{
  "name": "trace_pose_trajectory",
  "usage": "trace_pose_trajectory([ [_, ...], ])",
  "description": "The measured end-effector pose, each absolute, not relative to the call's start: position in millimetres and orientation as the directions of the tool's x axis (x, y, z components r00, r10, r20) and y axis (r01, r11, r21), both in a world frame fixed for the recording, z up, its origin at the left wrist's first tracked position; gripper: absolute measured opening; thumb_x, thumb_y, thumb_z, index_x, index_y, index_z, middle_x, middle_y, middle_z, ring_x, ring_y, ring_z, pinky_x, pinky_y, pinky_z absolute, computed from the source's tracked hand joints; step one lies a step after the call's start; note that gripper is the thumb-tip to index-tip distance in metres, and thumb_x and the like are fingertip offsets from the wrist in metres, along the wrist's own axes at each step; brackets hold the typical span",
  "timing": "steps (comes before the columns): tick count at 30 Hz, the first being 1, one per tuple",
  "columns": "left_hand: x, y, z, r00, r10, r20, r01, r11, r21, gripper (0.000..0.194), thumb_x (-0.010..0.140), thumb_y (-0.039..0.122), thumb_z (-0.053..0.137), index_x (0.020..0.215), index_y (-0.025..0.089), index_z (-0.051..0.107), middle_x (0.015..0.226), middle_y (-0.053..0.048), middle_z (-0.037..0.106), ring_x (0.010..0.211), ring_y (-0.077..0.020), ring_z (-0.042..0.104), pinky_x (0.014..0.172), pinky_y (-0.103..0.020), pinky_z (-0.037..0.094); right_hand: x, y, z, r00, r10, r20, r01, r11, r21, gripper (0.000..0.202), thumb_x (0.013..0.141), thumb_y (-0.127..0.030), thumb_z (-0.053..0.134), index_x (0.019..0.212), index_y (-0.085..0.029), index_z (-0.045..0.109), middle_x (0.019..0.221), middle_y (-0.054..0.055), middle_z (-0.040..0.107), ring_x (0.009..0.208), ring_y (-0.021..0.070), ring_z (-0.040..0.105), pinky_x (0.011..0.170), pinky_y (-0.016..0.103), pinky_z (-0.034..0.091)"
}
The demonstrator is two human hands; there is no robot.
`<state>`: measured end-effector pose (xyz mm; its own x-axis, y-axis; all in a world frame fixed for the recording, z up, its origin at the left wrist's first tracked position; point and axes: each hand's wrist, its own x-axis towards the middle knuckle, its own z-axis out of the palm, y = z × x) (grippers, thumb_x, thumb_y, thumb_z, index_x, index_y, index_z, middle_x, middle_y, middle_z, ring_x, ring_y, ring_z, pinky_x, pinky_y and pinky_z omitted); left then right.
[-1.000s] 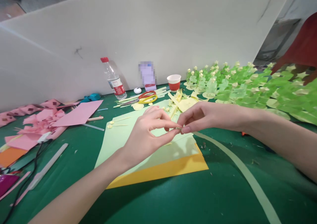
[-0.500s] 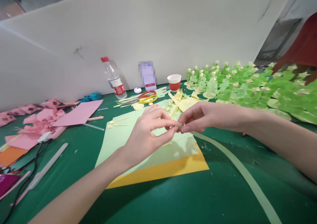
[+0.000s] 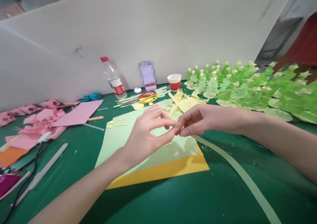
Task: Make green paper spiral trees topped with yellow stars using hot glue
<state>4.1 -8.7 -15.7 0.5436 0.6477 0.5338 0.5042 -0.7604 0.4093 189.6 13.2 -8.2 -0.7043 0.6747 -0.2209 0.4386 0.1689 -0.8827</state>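
Over the pale green sheet [image 3: 148, 151], my left hand [image 3: 150, 128] and my right hand [image 3: 198, 120] meet fingertip to fingertip. Both pinch the end of a long pale green paper strip [image 3: 235, 166], which trails from under my right hand to the lower right edge of the view. My fingers mostly hide the pinched end, so its shape is unclear. Beneath the green sheet sticks out a yellow-orange sheet [image 3: 158, 173]. Two small pale pieces with thin stems [image 3: 119, 125] lie on the green sheet, left of my left hand.
Red-and-yellow scissors [image 3: 148, 97], a red and white paper cup [image 3: 174, 83], a phone [image 3: 148, 77] and a plastic bottle [image 3: 115, 82] stand or lie at the back. Pink paper [image 3: 79, 113] is on the left. Many green paper plants [image 3: 237, 88] fill the right.
My right hand has tilted and shifted slightly at the pinch, and the strip's near part sits a little lower. My left hand stays almost still.
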Motion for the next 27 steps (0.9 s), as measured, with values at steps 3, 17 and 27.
trace_pose_trajectory([
  [3, 3.4, -7.6, -15.7, 0.544, 0.636, 0.547, 0.495, -0.77, 0.404, 0.015, 0.077, 0.016, 0.053, 0.079, 0.017, 0.068, 0.064, 0.001, 0.056, 0.065, -0.0118, 0.05, 0.079, -0.033, 0.04, 190.1, 14.0, -7.2, -0.691, 0.689, -0.217, 0.44, 0.163, -0.883, 0.023, 0.074, -0.044, 0.055, 0.079, -0.024, 0.065, 0.057, -0.004, 0.04, 0.054, 0.0076, 0.034, 0.051, 0.023, 0.027],
  [17, 1.9, -5.5, -18.4, 0.547, 0.609, 0.575, 0.51, -0.787, 0.348, 0.019, 0.078, 0.013, 0.05, 0.078, 0.017, 0.068, 0.065, -0.001, 0.058, 0.067, -0.0131, 0.049, 0.081, -0.036, 0.04, 188.5, 13.0, -4.6, -0.653, 0.726, -0.215, 0.393, 0.083, -0.916, 0.024, 0.074, -0.042, 0.056, 0.077, -0.021, 0.066, 0.057, -0.003, 0.047, 0.052, 0.0074, 0.039, 0.051, 0.023, 0.033],
  [27, 3.8, -7.8, -16.2, 0.527, 0.636, 0.564, 0.513, -0.767, 0.385, 0.011, 0.073, 0.014, 0.058, 0.068, 0.018, 0.066, 0.061, 0.003, 0.054, 0.059, -0.0098, 0.049, 0.093, -0.04, 0.034, 190.8, 14.2, -6.2, -0.677, 0.71, -0.195, 0.394, 0.126, -0.91, 0.021, 0.074, -0.041, 0.055, 0.077, -0.023, 0.066, 0.063, -0.002, 0.05, 0.055, 0.0081, 0.041, 0.052, 0.023, 0.034],
])
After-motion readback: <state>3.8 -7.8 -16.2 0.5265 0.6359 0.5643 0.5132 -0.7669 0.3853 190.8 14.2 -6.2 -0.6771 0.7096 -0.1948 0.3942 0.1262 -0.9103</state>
